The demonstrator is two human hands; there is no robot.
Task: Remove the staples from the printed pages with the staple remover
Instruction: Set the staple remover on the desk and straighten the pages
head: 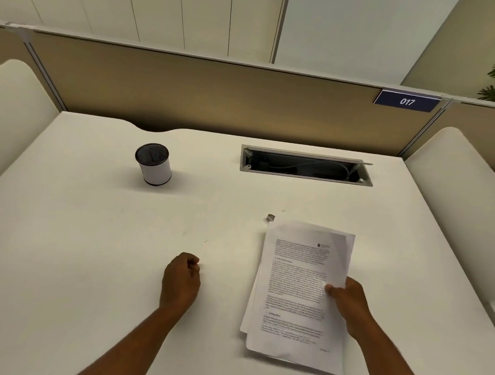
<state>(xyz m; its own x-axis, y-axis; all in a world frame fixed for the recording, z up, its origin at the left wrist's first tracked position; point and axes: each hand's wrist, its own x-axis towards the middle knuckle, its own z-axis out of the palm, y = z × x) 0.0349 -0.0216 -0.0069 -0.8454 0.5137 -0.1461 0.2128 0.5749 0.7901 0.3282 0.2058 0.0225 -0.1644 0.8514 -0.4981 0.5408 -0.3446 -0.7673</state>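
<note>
A sheaf of printed pages (298, 293) lies slightly fanned on the white desk (94, 236), right of centre. My right hand (346, 301) grips its right edge, thumb on top of the text. A small metal staple remover (271, 217) rests on the desk just beyond the pages' top left corner, untouched. My left hand (181, 281) rests on the desk as a closed fist, left of the pages; whether something tiny is pinched in it cannot be seen. A tiny bent staple (205, 240) lies ahead of that fist, and another speck (283, 210) sits beyond the remover.
A white cylindrical holder (155, 165) with a dark top stands at the back left. An open cable hatch (306, 166) is cut into the desk at the back right. Beige partitions enclose the desk, with a blue sign (407, 101) reading 017.
</note>
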